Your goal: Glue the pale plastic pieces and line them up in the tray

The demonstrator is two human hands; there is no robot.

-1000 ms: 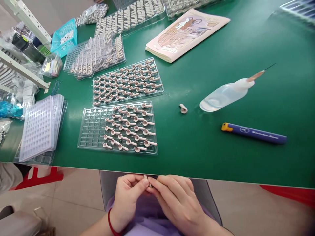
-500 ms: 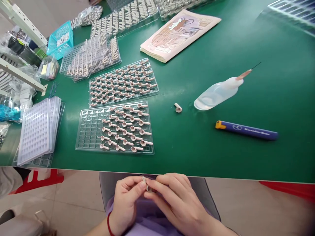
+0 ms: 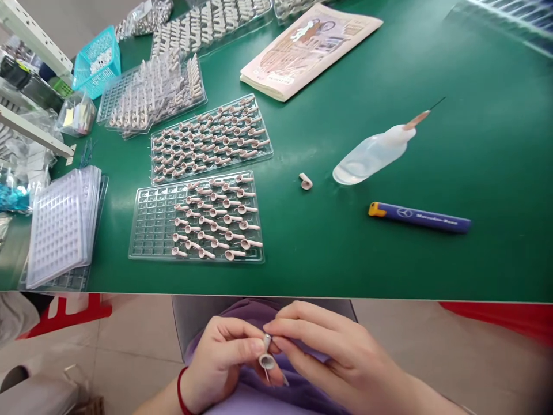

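Over my lap, below the table edge, my left hand (image 3: 231, 351) pinches a small beige earbud shell (image 3: 266, 361) between thumb and fingers. Its round cup faces up toward me, and a thin wire seems to hang from it. My right hand (image 3: 330, 354) has its thumb and index fingertips closed at the upper end of the shell's stem; whether they hold a separate small piece there is hidden. On the table beyond lies a similar loose shell (image 3: 306, 182). A clear tray (image 3: 151, 230) is partly filled with rows of such shells.
A second filled tray (image 3: 207, 141) sits behind the first. To the right lie a needle-tipped squeeze bottle (image 3: 371, 157), a blue lighter-like stick (image 3: 425, 219) and a booklet (image 3: 309, 52). Stacked white trays (image 3: 60, 225) and a turquoise basket (image 3: 95, 63) stand left.
The earbud shell has been turned so its cup now hangs below the stem, facing me. My right fingertips have shifted to the stem's end. The view has moved slightly.
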